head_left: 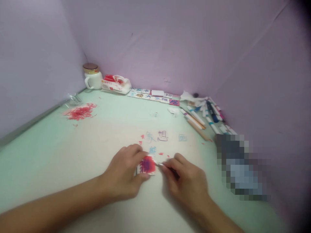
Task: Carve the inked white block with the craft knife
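Pinching square red-and-purple tile [148,165] in left hand [126,173], seemingly scraping with slim metallic tool [160,164] gripped in right hand [187,179], next needing steadiness.

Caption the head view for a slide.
Left hand holds a red-purple tile; right hand holds a slim tool by its edge; red bits heaped beyond.

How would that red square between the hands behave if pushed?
The red square is probably stiff: its edge looks straight, gripped by the left hand. Being small, it's likely light; lying flat, it should probably slide rather than roll.
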Tool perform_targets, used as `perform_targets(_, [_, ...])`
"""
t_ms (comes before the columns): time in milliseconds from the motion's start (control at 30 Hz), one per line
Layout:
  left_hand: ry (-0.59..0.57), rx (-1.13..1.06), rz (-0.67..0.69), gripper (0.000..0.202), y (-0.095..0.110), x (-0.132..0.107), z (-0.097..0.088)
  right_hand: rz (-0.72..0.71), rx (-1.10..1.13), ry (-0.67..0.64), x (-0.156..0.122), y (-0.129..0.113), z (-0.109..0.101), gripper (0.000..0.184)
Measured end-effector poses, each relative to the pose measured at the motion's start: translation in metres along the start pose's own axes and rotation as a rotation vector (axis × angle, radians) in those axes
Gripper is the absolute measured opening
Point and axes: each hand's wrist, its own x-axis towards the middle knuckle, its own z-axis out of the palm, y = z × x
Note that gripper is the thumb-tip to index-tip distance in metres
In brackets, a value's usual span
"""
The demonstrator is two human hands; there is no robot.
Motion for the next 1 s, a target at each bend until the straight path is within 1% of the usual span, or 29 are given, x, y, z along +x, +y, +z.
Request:
perform_targets(300, [0.015,0.01,0.007,0.029,-0.002,0.0,0.001,-0.01,0.025,-0.053,0.001,0.001,-0.003,0.023])
perform_targets(533, [0.012,0.017,-0.01,0.03,0.0,-0.001,0.0,0.0,0.069,-0.128,0.0,0.001,-0.006,0.023])
perform_targets(667, [0.026,0.033,0.023,0.029,-0.003,-0.003,0.0,0.029,0.096,-0.133,0.002,-0.001,-0.009,0.019])
perform_targets(767, [0.057,0.067,0.083,0.029,-0.006,-0.004,0.001,0.06,0.15,-0.138,0.004,-0.005,-0.013,0.015])
perform_targets(867, [0.115,0.09,0.131,0.031,-0.012,-0.006,0.007,0.094,0.184,-0.129,0.007,-0.007,-0.016,0.012])
perform_targets(1000, [0.202,0.077,0.053,0.031,-0.03,-0.012,0.022,0.111,0.169,-0.15,0.009,-0.006,-0.018,0.007])
